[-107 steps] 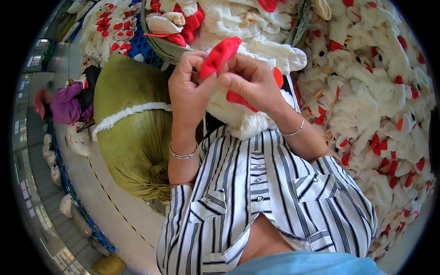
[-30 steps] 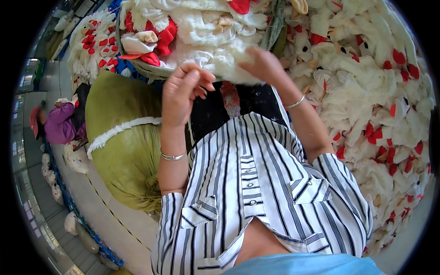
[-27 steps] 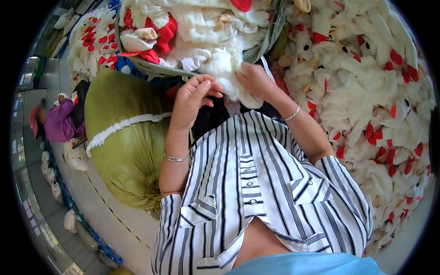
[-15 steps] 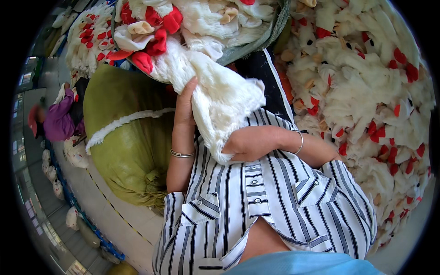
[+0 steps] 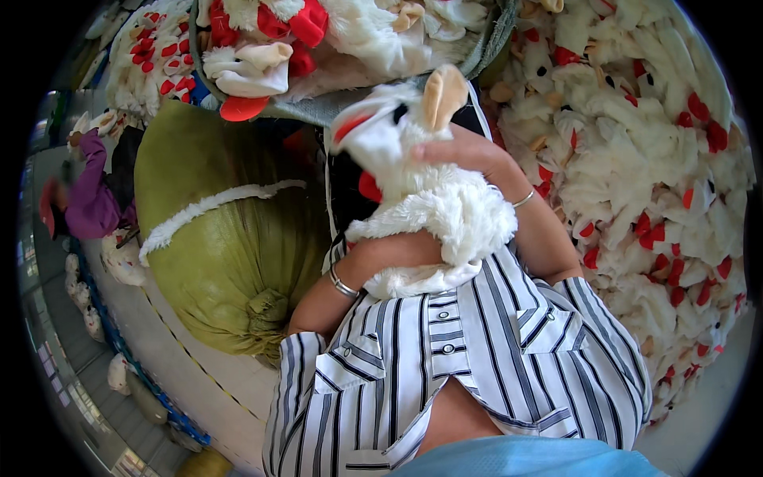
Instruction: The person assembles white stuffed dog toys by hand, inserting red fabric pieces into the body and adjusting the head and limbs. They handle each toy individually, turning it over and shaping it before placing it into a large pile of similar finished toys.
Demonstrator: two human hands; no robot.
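Observation:
In front of my chest is a white furry plush toy skin [image 5: 469, 211], limp and unstuffed in look, its head up and leaning left. It has a tan ear, a dark eye patch, a red mouth edge and a red piece below the head. My right hand [image 5: 461, 153] grips it behind the head, fingers closed on the fur. My left hand [image 5: 409, 248] reaches into or under the lower body. The fur covers its fingers, so their pose is hidden.
A grey-green rimmed container [image 5: 318, 110] of similar skins stands ahead. On the left sits a tied olive sack [image 5: 230, 262] with a white furry strip across it. A big heap of white and red skins [image 5: 628, 183] fills the right. A person in purple [image 5: 91, 195] is far left.
The toy skin has come away from the container and been turned, so its head and ear now show. My right hand rose to the head; my left hand went down under the fur.

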